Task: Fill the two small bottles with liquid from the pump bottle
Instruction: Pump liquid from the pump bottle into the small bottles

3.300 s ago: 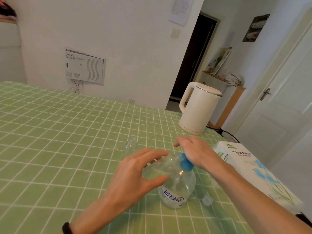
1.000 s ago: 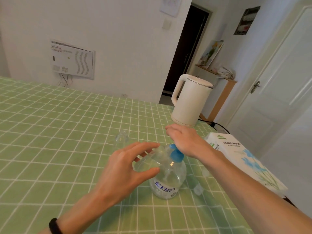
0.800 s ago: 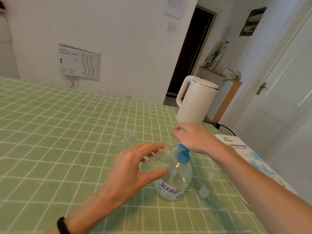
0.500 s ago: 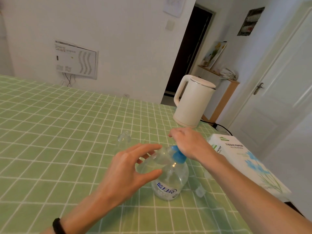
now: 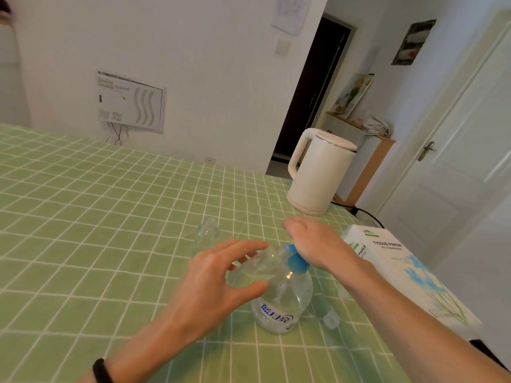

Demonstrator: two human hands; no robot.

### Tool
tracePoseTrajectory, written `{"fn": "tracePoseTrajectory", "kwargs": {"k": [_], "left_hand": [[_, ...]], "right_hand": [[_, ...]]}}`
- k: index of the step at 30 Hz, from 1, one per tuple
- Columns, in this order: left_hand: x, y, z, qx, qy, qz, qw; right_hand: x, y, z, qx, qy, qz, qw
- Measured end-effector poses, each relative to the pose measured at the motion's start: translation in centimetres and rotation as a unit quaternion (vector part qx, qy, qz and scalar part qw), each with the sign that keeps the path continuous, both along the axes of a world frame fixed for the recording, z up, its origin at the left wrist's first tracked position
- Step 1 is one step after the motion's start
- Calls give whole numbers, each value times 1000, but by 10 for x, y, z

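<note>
Clear small bottle [image 5: 254,269], seemingly part-filled, tilts at the spout of the pump bottle [image 5: 282,305], grasped in the fingers of my left hand [image 5: 210,286]. My right hand [image 5: 315,241] covers the blue pump head [image 5: 296,262]; its finger curl I cannot tell. At 11 o'clock the second small bottle [image 5: 208,233] waits on the worktop [image 5: 96,217], apparently empty.

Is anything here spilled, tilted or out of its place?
No spill shows. The small clear bottle in the left hand is tilted toward the blue pump head, and a small clear cap lies loose on the green checked tablecloth.
</note>
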State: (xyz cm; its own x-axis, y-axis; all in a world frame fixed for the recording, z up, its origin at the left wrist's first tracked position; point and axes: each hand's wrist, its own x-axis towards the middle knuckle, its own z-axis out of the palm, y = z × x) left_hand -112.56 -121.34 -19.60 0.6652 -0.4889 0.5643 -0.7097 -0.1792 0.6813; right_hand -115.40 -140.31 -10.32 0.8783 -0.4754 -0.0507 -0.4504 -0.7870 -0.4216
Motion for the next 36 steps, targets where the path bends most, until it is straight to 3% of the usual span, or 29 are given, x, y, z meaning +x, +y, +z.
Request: {"fn": "tracePoseTrajectory", "kwargs": {"k": [10, 14, 20, 26, 31, 36], "left_hand": [[-2, -1, 7, -10, -7, -2, 1000], [-1, -1, 3, -5, -4, -1, 1000], [-2, 0, 1, 1, -4, -1, 1000], [-2, 0, 4, 1, -7, 0, 1000], [-1, -1, 0, 1, -6, 0, 1000], [-2, -1, -1, 6, -7, -2, 1000]], "right_hand": [[5, 0, 20, -126, 47, 5, 991], [4, -3, 3, -34, 1, -14, 999], [0, -3, 4, 3, 12, -2, 1000], [4, -5, 11, -46, -1, 18, 999], [4, -6, 0, 9, 8, 9, 1000], [3, -8, 0, -26, 13, 7, 1000]]}}
